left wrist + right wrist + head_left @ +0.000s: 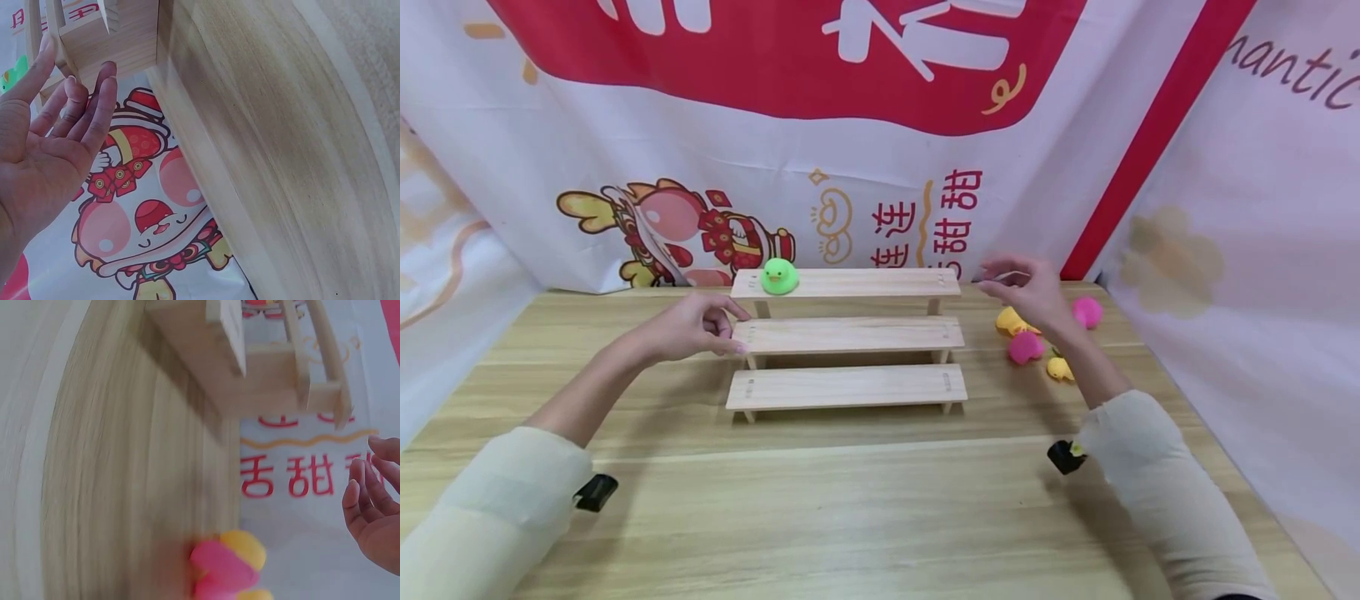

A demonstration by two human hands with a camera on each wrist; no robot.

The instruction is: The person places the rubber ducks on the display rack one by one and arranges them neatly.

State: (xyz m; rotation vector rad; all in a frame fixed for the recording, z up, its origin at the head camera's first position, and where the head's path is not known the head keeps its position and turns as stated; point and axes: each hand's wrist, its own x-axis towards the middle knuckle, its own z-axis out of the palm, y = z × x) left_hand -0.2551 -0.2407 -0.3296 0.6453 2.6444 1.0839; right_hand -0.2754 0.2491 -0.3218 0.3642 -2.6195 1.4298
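Note:
A three-tier wooden display stand [850, 385] stands on the table, its tiers rising toward the back. On the left part of its top tier sits a green rubber duck [780, 277], facing me; the left wrist view catches only part of this duck [14, 74]. My left hand [688, 327] pinches the left end of the middle tier between thumb and index finger, the other fingers loosely bent. Just off the right end of the top tier, my right hand [1028, 292] hangs in the air with relaxed fingers. In the right wrist view that hand [378, 512] holds nothing.
Right of the stand, under my right forearm, lie several small toys: a pink one [1026, 347], a yellow one [1011, 320], a small yellow duck [1059, 369] and another pink one [1087, 312]. A printed cloth [850, 150] hangs behind the wooden table [820, 508].

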